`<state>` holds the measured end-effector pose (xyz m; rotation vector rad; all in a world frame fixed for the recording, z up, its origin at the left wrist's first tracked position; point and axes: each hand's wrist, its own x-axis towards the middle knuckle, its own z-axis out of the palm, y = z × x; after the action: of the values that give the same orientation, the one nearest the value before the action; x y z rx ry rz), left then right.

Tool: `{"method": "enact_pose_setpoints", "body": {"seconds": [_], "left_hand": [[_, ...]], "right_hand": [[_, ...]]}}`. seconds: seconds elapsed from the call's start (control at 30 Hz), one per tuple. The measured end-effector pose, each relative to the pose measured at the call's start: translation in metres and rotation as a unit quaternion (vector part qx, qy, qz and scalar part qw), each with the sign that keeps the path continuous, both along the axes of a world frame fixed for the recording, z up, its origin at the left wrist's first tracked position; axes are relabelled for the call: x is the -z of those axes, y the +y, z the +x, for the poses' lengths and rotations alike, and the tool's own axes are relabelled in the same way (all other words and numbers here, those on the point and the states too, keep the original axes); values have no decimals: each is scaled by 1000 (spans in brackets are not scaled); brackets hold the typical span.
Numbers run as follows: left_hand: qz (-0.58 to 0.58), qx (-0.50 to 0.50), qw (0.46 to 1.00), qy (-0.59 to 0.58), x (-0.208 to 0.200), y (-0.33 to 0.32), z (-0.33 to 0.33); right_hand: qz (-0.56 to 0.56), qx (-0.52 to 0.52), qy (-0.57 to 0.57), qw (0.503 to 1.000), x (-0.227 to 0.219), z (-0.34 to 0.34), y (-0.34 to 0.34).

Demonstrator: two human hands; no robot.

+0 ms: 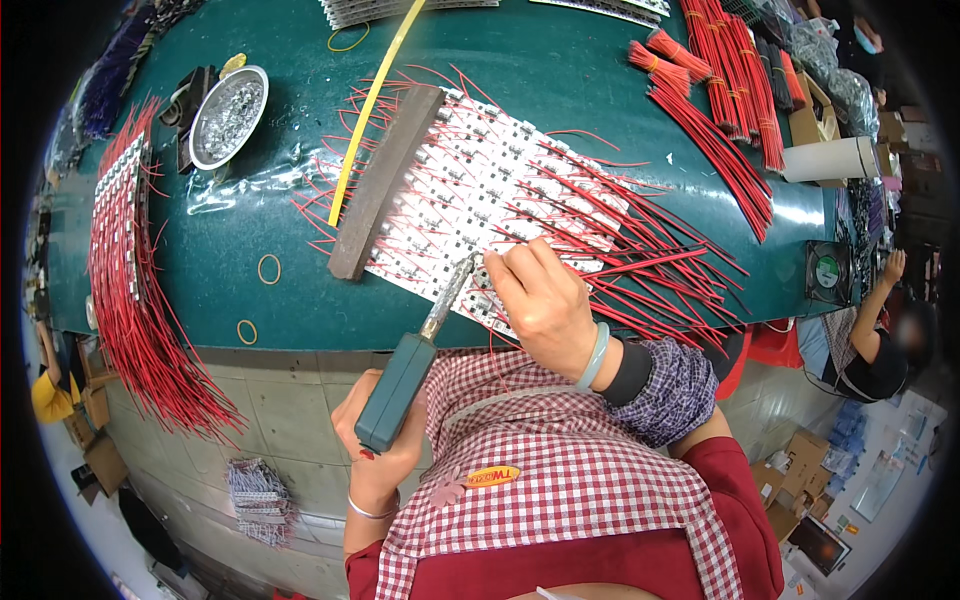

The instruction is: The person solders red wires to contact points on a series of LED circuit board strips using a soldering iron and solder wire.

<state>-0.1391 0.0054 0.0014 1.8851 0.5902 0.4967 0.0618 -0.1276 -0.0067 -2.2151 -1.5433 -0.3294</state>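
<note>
My left hand (385, 440) is wrapped round the green handle of a soldering iron (400, 385). The iron's metal tip reaches up to a white panel of small circuit boards (480, 180) lying on the table. Close beside that tip, my right hand (540, 305) is closed in a pinch at the panel; what sits between its fingertips is too small to make out. Red wires (670, 270) fan out from the panel's right side, partly behind my right hand. Across the panel's left part rests a dark brown bar (385, 185), with thin red wire ends sticking out past it.
A yellow strip (375, 110) lies by the bar. Farther left stand a metal bowl (229, 117) and a wired panel (120, 230) whose red wires hang over the table edge. Bundles of red wire (735, 80) and a small black fan (828, 270) are at the right.
</note>
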Motion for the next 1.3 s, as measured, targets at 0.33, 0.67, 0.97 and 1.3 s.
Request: {"method": "enact_pose_setpoints", "body": {"seconds": [0.33, 0.67, 0.97, 1.3], "left_hand": [[-16, -52, 998, -38, 16, -6, -18], [-113, -44, 993, -7, 22, -5, -34], [-105, -50, 993, -19, 21, -6, -33], [-37, -86, 994, -53, 23, -9, -28]], "right_hand": [[-12, 2, 14, 1000, -1, -1, -1], [118, -39, 194, 973, -3, 15, -24], [85, 26, 57, 994, -28, 3, -8], [92, 11, 76, 993, 1, -9, 0]]}}
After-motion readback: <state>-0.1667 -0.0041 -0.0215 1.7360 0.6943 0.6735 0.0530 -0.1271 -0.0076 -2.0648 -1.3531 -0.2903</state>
